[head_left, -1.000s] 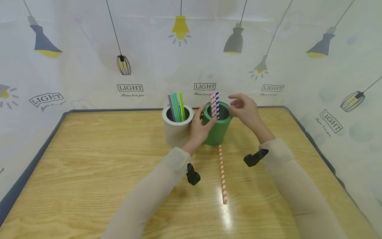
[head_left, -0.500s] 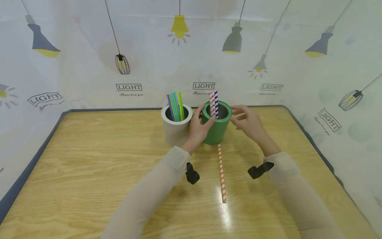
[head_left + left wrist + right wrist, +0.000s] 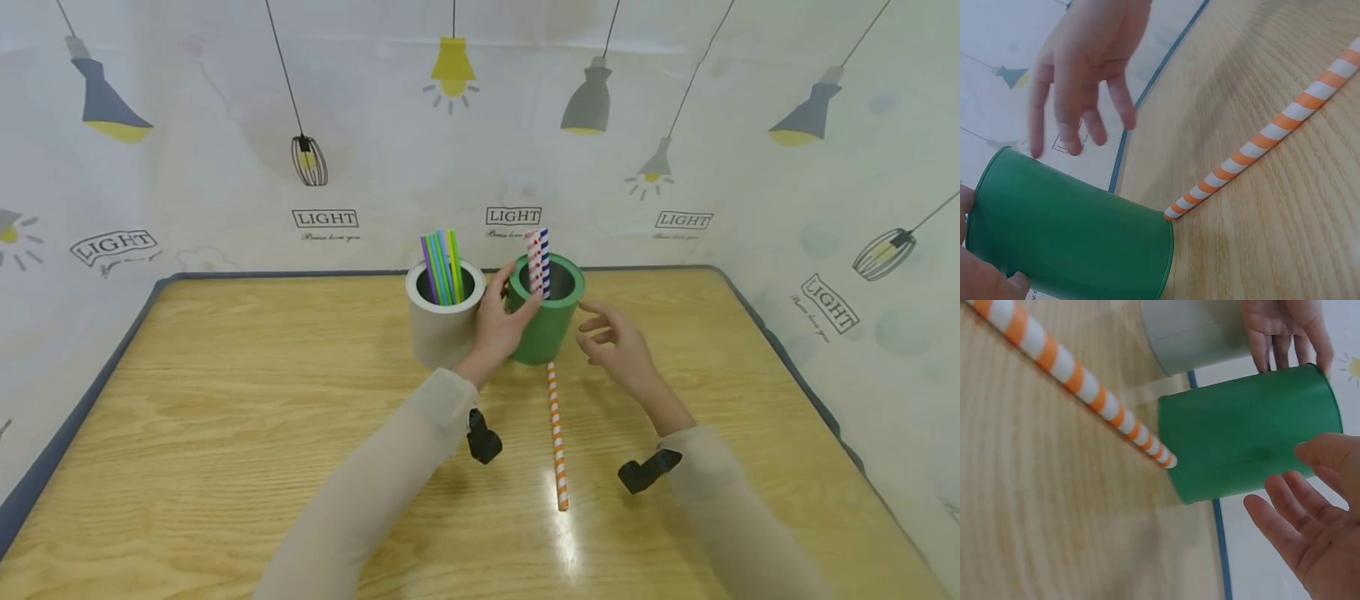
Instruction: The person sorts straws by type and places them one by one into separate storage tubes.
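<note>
My left hand point(image 3: 495, 333) grips the left side of a green cup point(image 3: 547, 329), thumb in front near the rim. In the right wrist view, its fingers go behind the cup. Pink-and-red and blue-and-white patterned paper straws point(image 3: 537, 258) stand upright in this cup, against its left inner wall. To the right of the cup, my right hand point(image 3: 622, 350) hovers with loosely bent fingers and holds nothing; the right wrist view shows its palm point(image 3: 1338, 550) turned up beside the cup. An orange-and-white striped straw point(image 3: 557, 437) lies on the table, its far end at the cup's base.
Left of the green cup, close by my left hand, stands a white cup point(image 3: 438, 337) with several plain coloured straws point(image 3: 442, 262) in it. Both are near the back edge of the wooden table point(image 3: 262, 400). A printed cloth wall point(image 3: 390, 150) rises behind.
My right hand has moved from the green cup's rim down and toward me along its right side. The left hand, both cups and the straws have stayed in place.
</note>
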`<state>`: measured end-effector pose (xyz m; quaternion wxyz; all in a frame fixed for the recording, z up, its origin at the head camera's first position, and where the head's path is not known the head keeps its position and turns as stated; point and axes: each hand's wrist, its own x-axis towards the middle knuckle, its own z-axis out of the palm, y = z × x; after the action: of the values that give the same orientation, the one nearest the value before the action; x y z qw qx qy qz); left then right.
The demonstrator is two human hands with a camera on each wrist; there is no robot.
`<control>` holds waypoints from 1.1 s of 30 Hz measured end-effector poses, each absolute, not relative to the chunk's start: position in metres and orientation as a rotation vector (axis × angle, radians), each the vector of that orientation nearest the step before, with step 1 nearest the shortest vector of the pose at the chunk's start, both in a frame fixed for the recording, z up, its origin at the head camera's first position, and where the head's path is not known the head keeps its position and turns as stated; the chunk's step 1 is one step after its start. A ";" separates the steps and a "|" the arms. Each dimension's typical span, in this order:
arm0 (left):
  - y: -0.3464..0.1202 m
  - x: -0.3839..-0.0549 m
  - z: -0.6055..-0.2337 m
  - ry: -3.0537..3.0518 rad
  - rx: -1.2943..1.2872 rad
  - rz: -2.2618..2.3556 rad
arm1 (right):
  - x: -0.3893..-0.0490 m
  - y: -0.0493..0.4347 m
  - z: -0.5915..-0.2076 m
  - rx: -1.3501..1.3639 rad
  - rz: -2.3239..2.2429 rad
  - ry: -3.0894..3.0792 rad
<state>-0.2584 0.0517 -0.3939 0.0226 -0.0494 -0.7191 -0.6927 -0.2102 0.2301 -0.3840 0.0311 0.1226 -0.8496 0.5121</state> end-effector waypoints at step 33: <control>0.051 -0.258 -0.394 -2.258 -0.155 -2.131 | -0.219 0.219 -0.452 0.084 1.552 -3.021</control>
<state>-0.2581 0.0513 -0.3936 0.0165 -0.0499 -0.7261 -0.6856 -0.2190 0.2186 -0.4523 -0.1272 0.0246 -0.8820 0.4530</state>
